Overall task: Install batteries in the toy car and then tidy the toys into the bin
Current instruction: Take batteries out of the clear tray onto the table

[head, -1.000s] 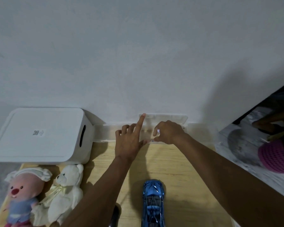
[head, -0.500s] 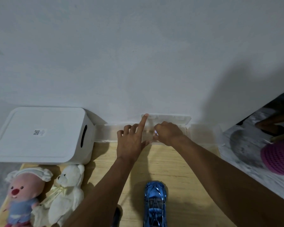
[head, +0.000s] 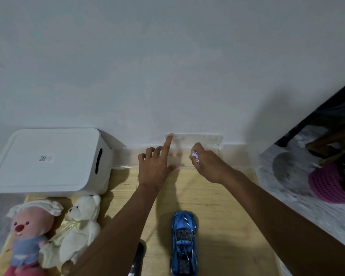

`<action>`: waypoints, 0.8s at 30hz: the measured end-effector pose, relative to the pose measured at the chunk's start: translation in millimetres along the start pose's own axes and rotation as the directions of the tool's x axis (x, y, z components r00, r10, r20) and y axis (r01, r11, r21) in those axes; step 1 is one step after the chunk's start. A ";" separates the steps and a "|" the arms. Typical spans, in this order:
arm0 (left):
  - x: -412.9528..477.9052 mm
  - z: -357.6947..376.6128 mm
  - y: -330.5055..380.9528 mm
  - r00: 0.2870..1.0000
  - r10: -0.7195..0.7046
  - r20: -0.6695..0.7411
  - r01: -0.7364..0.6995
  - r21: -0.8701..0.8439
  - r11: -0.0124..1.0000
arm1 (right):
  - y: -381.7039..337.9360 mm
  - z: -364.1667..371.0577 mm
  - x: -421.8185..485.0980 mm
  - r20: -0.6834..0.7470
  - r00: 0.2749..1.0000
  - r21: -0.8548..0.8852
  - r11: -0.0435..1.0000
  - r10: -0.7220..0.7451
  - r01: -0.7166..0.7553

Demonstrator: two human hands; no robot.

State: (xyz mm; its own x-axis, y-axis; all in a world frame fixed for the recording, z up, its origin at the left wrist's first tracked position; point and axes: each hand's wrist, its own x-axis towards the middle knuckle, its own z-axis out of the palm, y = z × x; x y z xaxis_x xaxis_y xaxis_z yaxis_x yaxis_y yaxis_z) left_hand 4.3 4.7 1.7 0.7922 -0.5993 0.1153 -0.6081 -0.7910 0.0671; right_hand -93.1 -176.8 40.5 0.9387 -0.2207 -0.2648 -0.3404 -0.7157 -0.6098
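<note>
Your left hand (head: 157, 168), index finger extended, props the clear case (head: 195, 151) lid; right hand (head: 207, 164) pinches a small battery (head: 195, 156) above it. Car (head: 183, 242) on tabletop (head: 217, 206).

Single head-worn wide view, looking forward and down from above the wooden table (head: 217, 196), facing the white wall (head: 167, 66) close behind; forearms entering from the bottom edge.
</note>
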 end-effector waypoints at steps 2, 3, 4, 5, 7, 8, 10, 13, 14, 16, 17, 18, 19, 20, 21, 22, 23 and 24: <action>-0.6 -0.4 1.2 1.000 0.004 0.016 -0.004 -0.002 1.000 | 5.7 3.9 -11.1 -0.022 0.999 -0.089 0.995 -0.043 0.041; -0.9 -0.5 1.7 1.000 0.007 0.018 -0.007 0.001 1.000 | 8.5 7.6 -17.0 -0.028 0.997 -0.172 0.983 -0.072 0.066; -1.2 -0.5 1.9 1.000 0.009 0.015 -0.009 0.006 1.000 | 10.6 12.3 -22.5 -0.018 0.995 -0.245 0.965 -0.097 0.090; -1.4 -0.8 2.3 1.000 0.009 0.010 -0.009 0.008 1.000 | 12.7 18.0 -27.1 0.010 0.993 -0.298 0.948 -0.117 0.115; -1.6 -1.1 2.8 1.000 0.013 0.001 -0.013 0.012 1.000 | 17.6 29.6 -33.1 0.090 0.988 -0.357 0.922 -0.126 0.150; -1.8 -1.1 3.0 1.000 0.016 -0.002 -0.016 0.015 1.000 | 20.8 34.6 -34.5 0.122 0.986 -0.371 0.916 -0.116 0.154; -2.1 -0.4 2.9 1.000 0.023 -0.005 -0.023 0.018 1.000 | 27.8 42.6 -35.1 0.150 0.983 -0.385 0.909 -0.109 0.159; -2.2 0.3 3.0 1.000 0.024 -0.008 -0.024 0.013 1.000 | 35.6 53.3 -32.5 0.138 0.976 -0.423 0.881 -0.168 0.211; -2.4 0.8 3.3 1.000 0.024 -0.010 -0.023 0.011 1.000 | 37.3 56.6 -31.5 0.114 0.975 -0.432 0.874 -0.193 0.223; -2.6 1.3 3.7 1.000 0.019 -0.017 -0.019 0.009 1.000 | 40.0 61.5 -30.4 0.060 0.968 -0.434 0.867 -0.243 0.245; -2.3 1.5 3.8 1.000 0.016 -0.018 -0.016 0.008 1.000 | 41.4 63.3 -30.3 0.043 0.965 -0.430 0.867 -0.258 0.251; -2.4 1.4 3.9 1.000 0.013 -0.016 -0.013 0.007 1.000 | 42.8 64.8 -30.6 0.027 0.963 -0.419 0.872 -0.267 0.254; -2.5 1.6 4.2 1.000 0.012 -0.012 -0.012 0.004 1.000 | 44.5 65.7 -31.5 0.013 0.964 -0.401 0.881 -0.267 0.250; -2.9 1.3 4.5 1.000 0.011 -0.008 -0.011 -0.001 1.000 | 45.9 65.7 -32.4 0.000 0.966 -0.377 0.895 -0.258 0.239; -3.1 1.3 4.9 1.000 0.011 -0.007 -0.011 -0.004 1.000 | 46.8 65.3 -33.3 -0.011 0.970 -0.349 0.910 -0.244 0.225; -3.5 1.4 5.1 1.000 0.010 -0.007 -0.010 -0.003 1.000 | 47.6 64.6 -34.1 -0.016 0.974 -0.322 0.923 -0.227 0.210; -3.8 1.4 5.5 1.000 0.010 -0.008 -0.010 -0.002 1.000 | 48.2 63.7 -34.4 -0.019 0.977 -0.301 0.933 -0.212 0.197; -4.2 1.5 5.6 1.000 0.010 -0.009 -0.010 -0.002 1.000 | 48.6 63.4 -34.5 -0.021 0.980 -0.285 0.940 -0.200 0.186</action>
State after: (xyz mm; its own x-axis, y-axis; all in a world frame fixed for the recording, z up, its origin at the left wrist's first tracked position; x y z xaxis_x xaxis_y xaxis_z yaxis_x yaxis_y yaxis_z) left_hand -2.3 2.5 0.1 0.7858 -0.6057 0.1253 -0.6159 -0.7849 0.0675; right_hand -145.4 -161.9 -27.4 0.9887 -0.0871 -0.1219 -0.1300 -0.9030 -0.4094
